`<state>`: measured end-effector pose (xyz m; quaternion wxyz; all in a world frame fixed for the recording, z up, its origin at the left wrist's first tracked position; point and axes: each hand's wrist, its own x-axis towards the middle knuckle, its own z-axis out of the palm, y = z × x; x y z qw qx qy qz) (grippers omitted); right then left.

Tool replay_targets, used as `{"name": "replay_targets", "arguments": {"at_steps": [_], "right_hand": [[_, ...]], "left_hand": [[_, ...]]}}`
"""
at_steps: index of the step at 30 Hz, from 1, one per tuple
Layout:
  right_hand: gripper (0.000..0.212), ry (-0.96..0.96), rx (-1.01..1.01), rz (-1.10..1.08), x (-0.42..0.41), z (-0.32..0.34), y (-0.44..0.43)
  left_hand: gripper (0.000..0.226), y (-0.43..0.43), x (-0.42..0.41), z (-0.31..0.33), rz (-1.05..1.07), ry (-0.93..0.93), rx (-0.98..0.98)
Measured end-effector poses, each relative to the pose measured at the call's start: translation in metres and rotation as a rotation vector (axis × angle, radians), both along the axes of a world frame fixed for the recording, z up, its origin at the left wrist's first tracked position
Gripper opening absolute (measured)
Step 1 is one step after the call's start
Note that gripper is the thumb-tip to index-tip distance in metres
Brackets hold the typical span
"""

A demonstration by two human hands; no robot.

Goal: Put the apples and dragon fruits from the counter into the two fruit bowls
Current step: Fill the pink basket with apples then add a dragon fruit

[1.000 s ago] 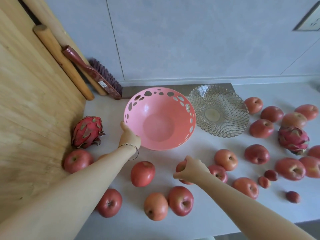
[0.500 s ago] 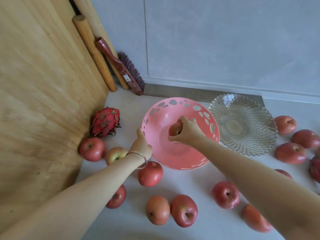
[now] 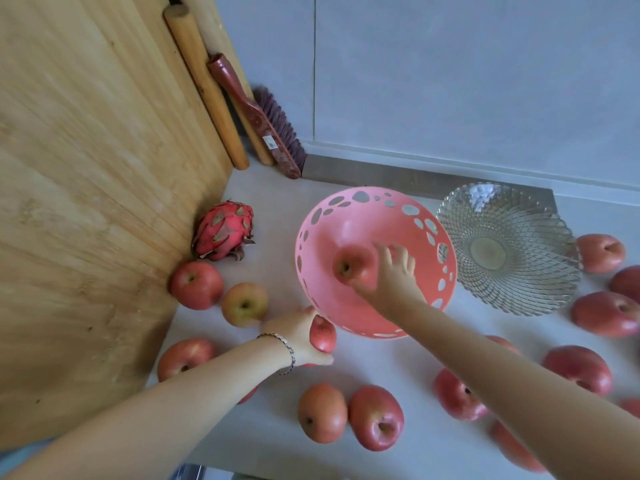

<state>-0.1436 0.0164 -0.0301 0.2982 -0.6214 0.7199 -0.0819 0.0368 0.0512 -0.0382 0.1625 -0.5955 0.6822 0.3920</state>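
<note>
Crowding pink bowl [image 3: 313,237]: loose apples [image 3: 375,417], dragon fruit [image 3: 223,230].

Grey counter [image 3: 398,368], apples [image 3: 375,417], two bowls [image 3: 509,249]

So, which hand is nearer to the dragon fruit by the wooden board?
Left. The left hand holds an apple below and right of the dragon fruit; the right hand is farther right, inside the pink bowl.
</note>
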Motion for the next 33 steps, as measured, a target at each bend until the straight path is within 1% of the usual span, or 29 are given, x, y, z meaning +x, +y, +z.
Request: {"name": "replay_targets", "arguments": {"at_steps": [2,3,4,5,6,8,11,12,13,15,18,20,22,24,26,28,29,31,33], "right_hand": [[0.050,-0.028,-0.130,0.102,-0.009,0.019,0.019],[0.037,-0.065,-0.118,0.177,-0.014,0.030,0.030],[0.028,-0.091,-0.058,0.278,-0.018,0.041,0.041],[0.025,-0.091,0.032,0.397,-0.020,0.050,0.051],[0.028,-0.070,0.124,0.513,-0.021,0.056,0.063],[0.042,0.026,0.254,0.687,-0.021,0.053,0.083],[0.074,0.257,0.309,0.790,-0.012,0.027,0.110],[0.080,0.308,0.339,0.801,-0.007,0.017,0.115],[0.082,0.337,0.372,0.793,-0.002,0.009,0.117],[0.076,0.347,0.439,0.735,0.005,0.000,0.119],[0.067,0.299,0.499,0.632,0.008,-0.002,0.120],[0.066,0.264,0.502,0.605,0.005,0.007,0.119],[0.072,0.174,0.518,0.583,-0.004,0.029,0.112],[0.080,0.046,0.534,0.550,-0.017,0.060,0.099],[0.079,-0.066,0.470,0.461,-0.030,0.086,0.082],[0.073,-0.144,0.300,0.313,-0.043,0.096,0.059],[0.073,-0.178,0.217,0.236,-0.047,0.093,0.035],[0.076,-0.139,0.095,0.154,-0.053,0.087,0.011],[0.084,-0.027,0.072,0.157,-0.055,0.071,-0.017]], "left_hand": [[0.068,0.003,0.000,-0.001,0.050,0.006,-0.018],[0.063,0.004,0.000,0.002,0.057,-0.006,-0.016],[0.059,0.004,0.003,0.005,0.060,-0.034,-0.006],[0.057,0.005,0.006,0.008,0.064,-0.056,0.005],[0.058,0.006,0.010,0.013,0.067,-0.065,0.013],[0.061,0.008,0.018,0.023,0.070,-0.062,-0.005],[0.058,0.008,0.020,0.042,0.065,-0.046,-0.107],[0.056,0.007,0.019,0.049,0.061,-0.042,-0.159],[0.054,0.005,0.017,0.054,0.055,-0.036,-0.212],[0.055,0.004,0.012,0.063,0.046,-0.020,-0.282],[0.055,0.007,0.005,0.068,0.083,0.066,-0.294],[0.052,0.009,0.002,0.070,0.108,0.120,-0.312],[0.051,0.009,0.000,0.073,0.157,0.202,-0.366],[0.053,0.005,-0.002,0.074,0.255,0.346,-0.408],[0.061,-0.003,-0.003,0.072,0.347,0.466,-0.452],[0.074,-0.016,-0.008,0.070,0.390,0.477,-0.471],[0.076,-0.034,-0.010,0.066,0.393,0.451,-0.482],[0.065,-0.046,-0.018,0.064,0.356,0.425,-0.474],[0.056,-0.059,-0.025,0.059,0.252,0.356,-0.448]]}}
